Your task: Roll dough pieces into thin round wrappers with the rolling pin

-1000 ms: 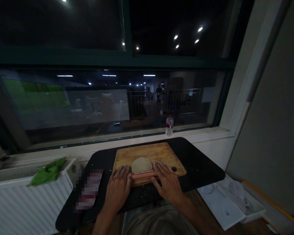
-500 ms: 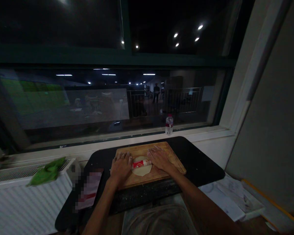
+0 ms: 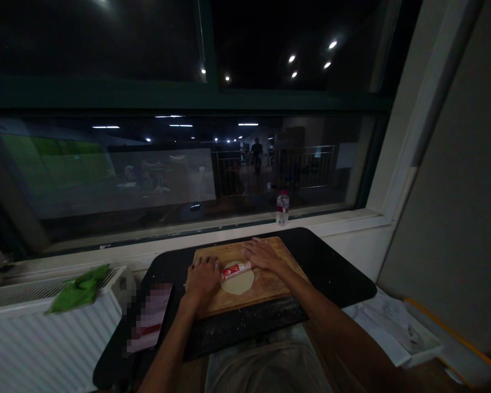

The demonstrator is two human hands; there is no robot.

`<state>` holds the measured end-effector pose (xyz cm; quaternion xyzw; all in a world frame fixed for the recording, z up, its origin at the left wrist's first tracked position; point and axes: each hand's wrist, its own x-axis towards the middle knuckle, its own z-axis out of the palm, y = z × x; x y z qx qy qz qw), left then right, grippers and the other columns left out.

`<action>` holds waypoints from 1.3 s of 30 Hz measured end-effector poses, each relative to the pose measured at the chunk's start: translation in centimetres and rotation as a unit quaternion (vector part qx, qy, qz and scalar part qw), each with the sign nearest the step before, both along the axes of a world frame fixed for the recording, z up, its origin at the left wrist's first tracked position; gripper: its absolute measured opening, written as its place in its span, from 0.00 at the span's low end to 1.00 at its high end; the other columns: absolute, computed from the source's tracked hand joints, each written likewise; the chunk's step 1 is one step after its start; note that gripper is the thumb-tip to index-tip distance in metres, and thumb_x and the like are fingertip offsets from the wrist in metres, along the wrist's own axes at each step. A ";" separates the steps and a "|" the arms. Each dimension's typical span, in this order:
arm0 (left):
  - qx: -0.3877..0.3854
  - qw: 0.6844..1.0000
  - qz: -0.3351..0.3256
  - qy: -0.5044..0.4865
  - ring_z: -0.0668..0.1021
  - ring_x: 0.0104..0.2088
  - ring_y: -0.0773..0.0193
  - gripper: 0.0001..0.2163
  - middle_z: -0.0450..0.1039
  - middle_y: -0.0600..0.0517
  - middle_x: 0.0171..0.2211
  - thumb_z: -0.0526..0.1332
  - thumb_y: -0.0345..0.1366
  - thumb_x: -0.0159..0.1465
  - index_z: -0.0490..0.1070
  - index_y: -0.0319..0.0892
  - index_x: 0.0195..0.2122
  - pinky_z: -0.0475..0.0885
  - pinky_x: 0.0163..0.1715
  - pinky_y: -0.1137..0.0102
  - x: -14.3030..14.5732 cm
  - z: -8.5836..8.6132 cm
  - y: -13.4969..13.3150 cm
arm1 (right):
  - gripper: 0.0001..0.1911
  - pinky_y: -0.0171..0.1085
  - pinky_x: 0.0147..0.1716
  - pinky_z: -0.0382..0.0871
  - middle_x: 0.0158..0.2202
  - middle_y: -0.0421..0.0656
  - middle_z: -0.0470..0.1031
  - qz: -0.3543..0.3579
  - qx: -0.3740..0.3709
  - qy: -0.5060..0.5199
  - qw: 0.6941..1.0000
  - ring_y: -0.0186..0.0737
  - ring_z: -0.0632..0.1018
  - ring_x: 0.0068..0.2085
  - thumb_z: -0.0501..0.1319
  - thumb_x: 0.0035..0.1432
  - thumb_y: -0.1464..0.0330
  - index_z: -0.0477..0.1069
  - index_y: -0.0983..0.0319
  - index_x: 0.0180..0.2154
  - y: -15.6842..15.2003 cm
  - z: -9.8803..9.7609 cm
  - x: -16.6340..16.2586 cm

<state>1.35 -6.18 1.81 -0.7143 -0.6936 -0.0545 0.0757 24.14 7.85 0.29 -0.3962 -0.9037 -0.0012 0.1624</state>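
Observation:
A flattened round of pale dough (image 3: pixel 238 284) lies on the wooden cutting board (image 3: pixel 225 302). Across its far part rests a rolling pin (image 3: pixel 236 271) with a red and white wrapping, slanting up to the right. My left hand (image 3: pixel 205 273) covers the pin's left end, fingers bent forward over it. On the right end lies my right hand (image 3: pixel 263 254), its fingers pointing left and away from me. Both palms hide the pin's ends. Flour whitens the fingertips.
The board lies on a black table (image 3: pixel 331 267) with flour specks. A partly blurred pink packet (image 3: pixel 154 316) is at its left. On the windowsill stands a bottle (image 3: pixel 282 208). A green cloth (image 3: pixel 79 288) hangs over the radiator (image 3: pixel 61 338). Papers (image 3: pixel 388 327) lie at right.
The rolling pin has rolled slightly away from me, its right end further, so it slants more and bares more dough. My right hand has moved forward and a little left with it.

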 end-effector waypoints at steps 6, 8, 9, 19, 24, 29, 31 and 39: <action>0.025 0.999 0.047 -0.001 0.72 0.66 0.39 0.23 0.76 0.35 0.63 0.46 0.39 0.78 0.73 0.44 0.65 0.71 0.60 0.45 2.4 -0.6 -2.9 | 0.25 0.52 0.74 0.58 0.69 0.45 0.75 0.025 -0.033 -0.009 0.999 0.51 0.71 0.71 0.51 0.79 0.57 0.76 0.57 0.66 0.1 0.1 0.2; 0.027 0.998 0.052 -0.008 0.74 0.65 0.39 0.23 0.77 0.36 0.62 0.44 0.38 0.79 0.75 0.43 0.64 0.71 0.60 0.44 3.2 -0.6 -3.6 | 0.25 0.53 0.73 0.60 0.68 0.46 0.76 0.025 -0.036 0.000 0.999 0.51 0.72 0.70 0.51 0.78 0.57 0.77 0.56 0.65 0.2 0.2 0.2; 0.030 0.998 0.056 -0.011 0.74 0.65 0.39 0.23 0.77 0.36 0.62 0.44 0.38 0.79 0.76 0.43 0.63 0.71 0.60 0.44 3.6 -0.7 -3.8 | 0.24 0.52 0.73 0.61 0.67 0.45 0.77 0.028 -0.037 0.003 0.999 0.50 0.73 0.70 0.51 0.78 0.58 0.77 0.56 0.65 0.3 0.2 0.2; 0.146 0.986 0.079 0.030 0.76 0.66 0.38 0.24 0.79 0.30 0.61 0.46 0.39 0.80 0.76 0.30 0.63 0.73 0.63 0.46 6.0 -2.9 -5.8 | 0.23 0.50 0.74 0.61 0.66 0.48 0.77 0.072 0.028 -0.007 0.997 0.48 0.72 0.71 0.50 0.78 0.66 0.79 0.60 0.63 -1.2 -0.6 1.8; 0.189 0.980 0.060 0.010 0.77 0.66 0.42 0.24 0.78 0.29 0.62 0.47 0.38 0.80 0.74 0.27 0.65 0.76 0.61 0.52 6.7 -4.3 -6.6 | 0.24 0.52 0.75 0.61 0.67 0.54 0.76 0.065 0.061 0.001 0.996 0.50 0.71 0.72 0.50 0.77 0.68 0.76 0.67 0.64 -2.6 -1.0 3.0; 0.198 0.980 0.028 -0.013 0.75 0.69 0.47 0.25 0.72 0.32 0.69 0.45 0.38 0.80 0.69 0.30 0.70 0.75 0.63 0.55 6.8 -5.5 -7.6 | 0.26 0.53 0.75 0.60 0.67 0.53 0.76 0.035 0.057 0.042 0.997 0.49 0.70 0.73 0.47 0.77 0.68 0.76 0.67 0.65 -4.5 -1.4 4.1; 0.177 0.984 0.011 -0.033 0.73 0.71 0.47 0.26 0.69 0.33 0.71 0.44 0.38 0.80 0.66 0.31 0.72 0.72 0.67 0.55 6.6 -5.7 -7.9 | 0.27 0.53 0.75 0.61 0.68 0.52 0.75 0.022 0.050 0.056 0.997 0.49 0.68 0.74 0.46 0.78 0.67 0.76 0.65 0.66 -5.3 -1.5 4.5; 0.131 0.987 -0.030 -0.084 0.72 0.72 0.52 0.26 0.71 0.43 0.71 0.42 0.41 0.80 0.67 0.42 0.72 0.68 0.72 0.54 4.6 -5.4 -7.8 | 0.29 0.55 0.74 0.61 0.69 0.54 0.74 -0.021 0.042 0.067 0.997 0.53 0.70 0.72 0.46 0.77 0.68 0.73 0.67 0.68 -6.8 -1.9 4.7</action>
